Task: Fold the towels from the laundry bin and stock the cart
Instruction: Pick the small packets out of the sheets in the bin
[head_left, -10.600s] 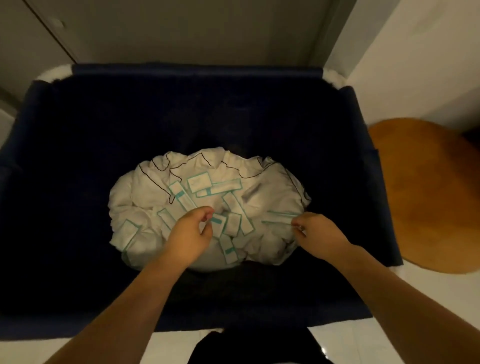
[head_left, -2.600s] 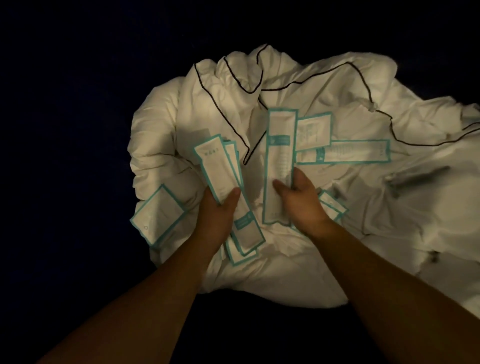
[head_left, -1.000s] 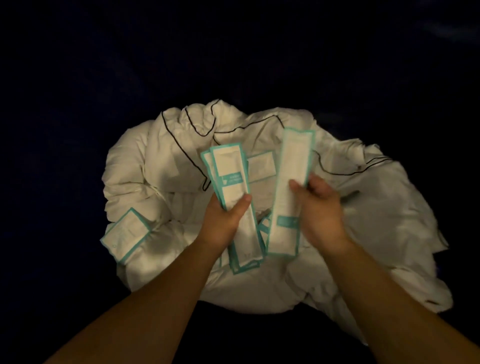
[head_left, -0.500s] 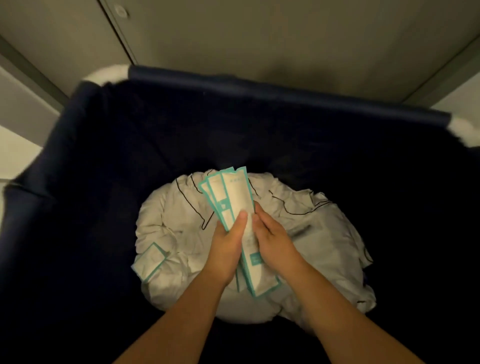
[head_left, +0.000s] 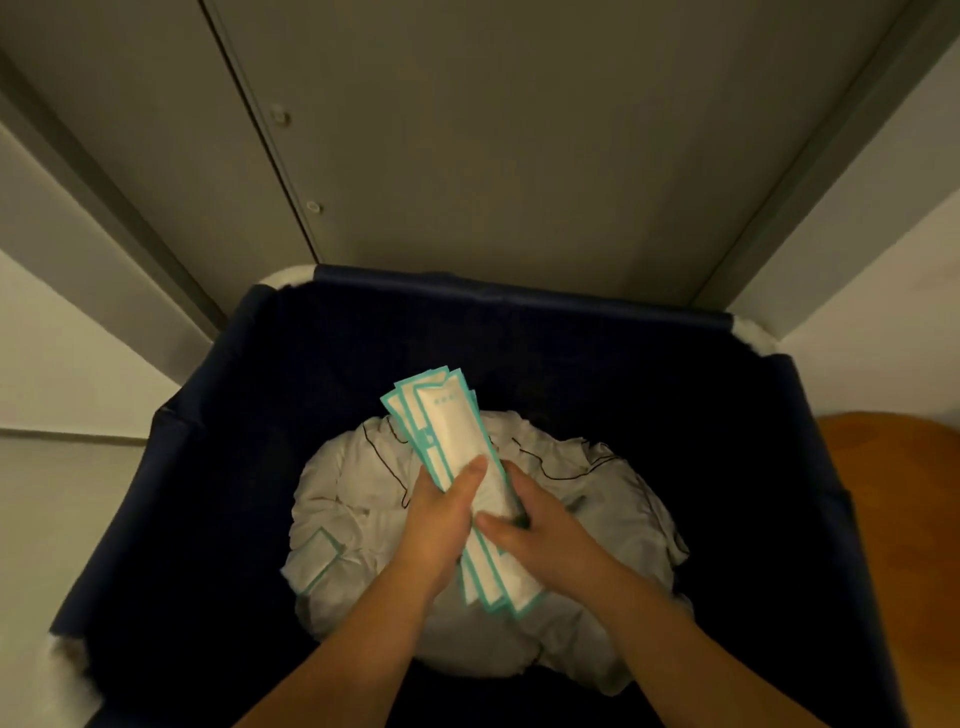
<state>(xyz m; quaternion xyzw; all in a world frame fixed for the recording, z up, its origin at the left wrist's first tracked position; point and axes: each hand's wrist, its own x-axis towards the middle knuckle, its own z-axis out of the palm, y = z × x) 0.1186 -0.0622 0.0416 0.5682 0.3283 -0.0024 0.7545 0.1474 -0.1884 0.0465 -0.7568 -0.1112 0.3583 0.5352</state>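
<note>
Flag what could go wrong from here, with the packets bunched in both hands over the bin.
1. The packets, gripped by the left hand and right hand, are fanned unevenly, so one could slide out and drop into the bin.
2. A stray packet lies on the white linen and may get overlooked or wrapped up in it.

The stack of packets (head_left: 451, 431) sits between the fingers of both hands. The left hand (head_left: 441, 525) lays its thumb across the stack's top, and the right hand (head_left: 543, 538) grips its right edge. The stack's far end juts beyond the fingertips. Below the fingers, a bundle of linen (head_left: 602, 519) lies in the bin (head_left: 519, 300). Left of the left fingers, a lone packet (head_left: 319, 558) rests on the bundle. Beyond the fingertips, behind the bin's far rim, stand doors (head_left: 519, 156). Well right of the right fingers, outside the bin, lies a mat (head_left: 898, 493).
</note>
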